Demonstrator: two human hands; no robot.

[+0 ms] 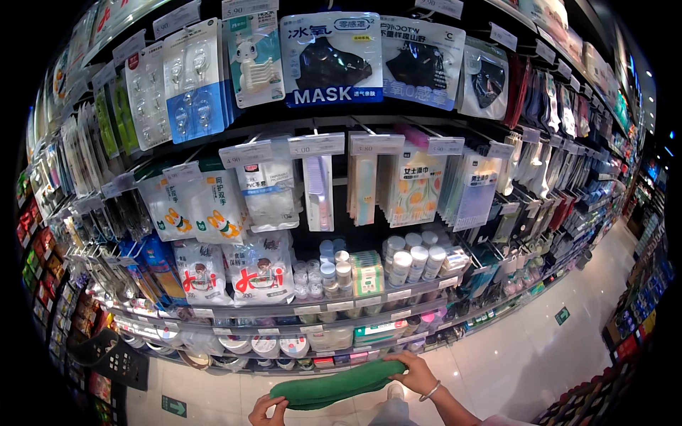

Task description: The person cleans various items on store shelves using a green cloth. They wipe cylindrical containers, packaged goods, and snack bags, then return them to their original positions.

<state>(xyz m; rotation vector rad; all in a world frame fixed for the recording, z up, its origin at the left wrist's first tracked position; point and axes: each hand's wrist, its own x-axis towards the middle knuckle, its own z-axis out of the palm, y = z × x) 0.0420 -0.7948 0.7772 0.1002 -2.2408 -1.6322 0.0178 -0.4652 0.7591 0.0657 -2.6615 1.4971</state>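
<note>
A green folded cloth (338,384), likely a towel, is stretched between my two hands low in the view, above the tiled floor. My left hand (268,411) pinches its left end between thumb and fingers. At the other end, a little higher, my right hand (417,377) grips the cloth; a bracelet (429,391) circles that wrist. Beyond the cloth rise store shelves. White plastic tubs (265,347) sit on a low shelf, with a green-and-white box (379,332) to their right.
Packaged masks (331,61), a comb (318,194) and bagged gloves (266,194) hang from hooks. Capped bottles (400,266) stand on a shelf below. A black perforated basket (114,359) is at lower left. Glossy tiles (511,351) stretch to the right, bearing a green floor sign (562,316).
</note>
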